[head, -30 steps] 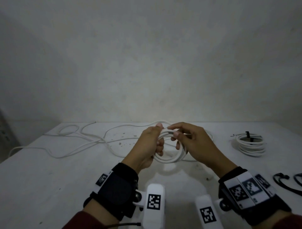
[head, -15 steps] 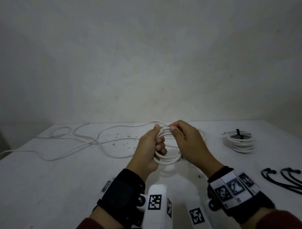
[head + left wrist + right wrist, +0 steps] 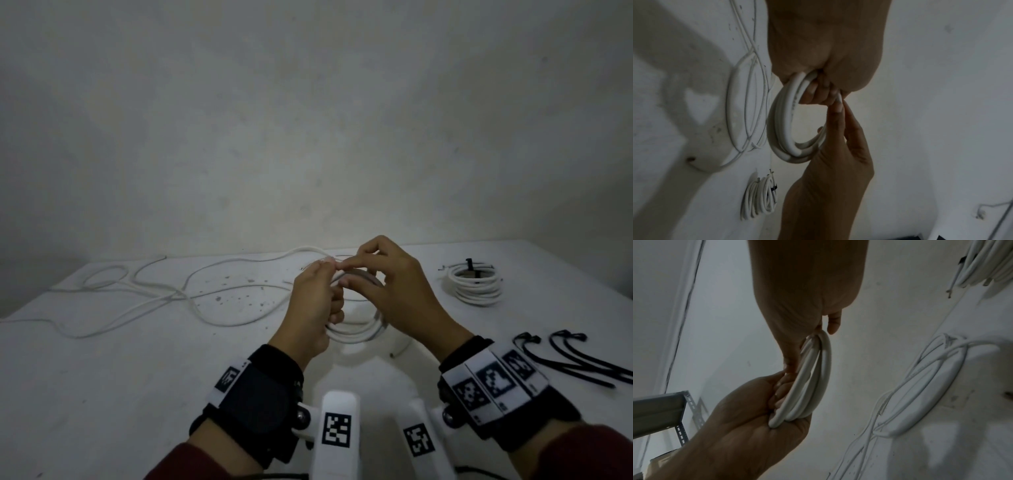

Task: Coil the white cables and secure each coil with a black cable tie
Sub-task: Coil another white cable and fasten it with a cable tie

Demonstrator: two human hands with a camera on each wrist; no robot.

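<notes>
The white coil is held up in the air over the table, between both hands, and it stands on its edge like a wheel. Think of the coil as a clock face in the head view. The left hand has its fingers curled round the loops at about 9 o'clock. The right hand is at about 2 o'clock, with a finger and thumb pinching the loops near the top, right next to the left thumb. In the left wrist view you can see the coil is round, with several loops pressed close together, and the right fingers touch the left fingertips there. I cannot see a loose end for sure, so I cannot tell if all of this cable is wound up. The black cable ties lie flat on the table at about 4 o'clock from the coil, much nearer the right hand, with their long sides pointing away to the right. I think the right hand should let go and fetch one while the left hand holds tight. A finished coil with a tie sits off at 2 o'clock. More loose white cable lies at 9 o'clock.
</notes>
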